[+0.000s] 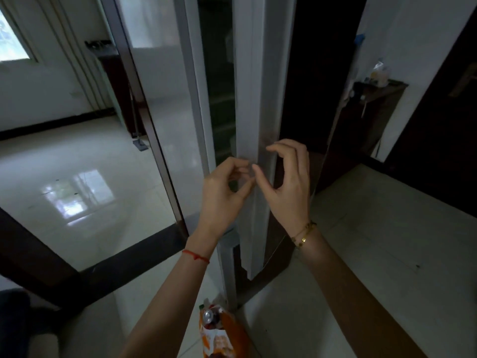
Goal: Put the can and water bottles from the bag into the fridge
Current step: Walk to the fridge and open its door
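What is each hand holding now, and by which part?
Nothing. The left hand and right hand are empty, fingers curled near the fridge door's edge. The can sits in the bag.

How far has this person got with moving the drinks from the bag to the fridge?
Nothing looks stowed yet. The orange bag stands on the floor by the fridge with the can showing at its mouth; no bottles are visible. In hand: nothing; the left hand and right hand are both empty at the fridge door edge, which stands slightly ajar. Left: open it fully, then move everything in.
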Demonstrator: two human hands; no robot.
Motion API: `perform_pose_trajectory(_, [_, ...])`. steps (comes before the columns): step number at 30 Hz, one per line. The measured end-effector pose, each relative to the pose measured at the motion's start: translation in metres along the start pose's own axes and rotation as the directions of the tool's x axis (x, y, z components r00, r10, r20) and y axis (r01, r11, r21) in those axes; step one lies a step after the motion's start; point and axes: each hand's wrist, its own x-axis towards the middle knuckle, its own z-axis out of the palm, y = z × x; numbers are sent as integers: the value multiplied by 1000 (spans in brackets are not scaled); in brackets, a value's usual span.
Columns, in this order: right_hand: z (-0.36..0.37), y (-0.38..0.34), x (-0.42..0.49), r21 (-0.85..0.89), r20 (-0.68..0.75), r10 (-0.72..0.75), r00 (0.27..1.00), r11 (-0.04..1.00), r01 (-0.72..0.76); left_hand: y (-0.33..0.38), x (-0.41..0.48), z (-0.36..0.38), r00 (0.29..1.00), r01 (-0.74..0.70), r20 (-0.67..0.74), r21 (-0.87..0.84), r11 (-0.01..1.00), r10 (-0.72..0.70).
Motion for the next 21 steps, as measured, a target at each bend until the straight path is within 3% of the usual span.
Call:
perform_pose_trajectory(7, [-61, 20, -16, -18, -106, 4, 994, 1000, -6, 36, -17, 40, 991, -92, 83, -144, 985, 104])
perform_pose_trajectory(14, [-125, 39, -34, -31, -172, 125, 977, 991, -132, 77, -26, 89, 968, -161, 152, -233, 959, 200])
perform_pose_trajectory(21, [-191, 73, -44, -240, -174, -15, 985, 970, -28, 114, -27, 150, 924, -293, 202, -169, 941, 324])
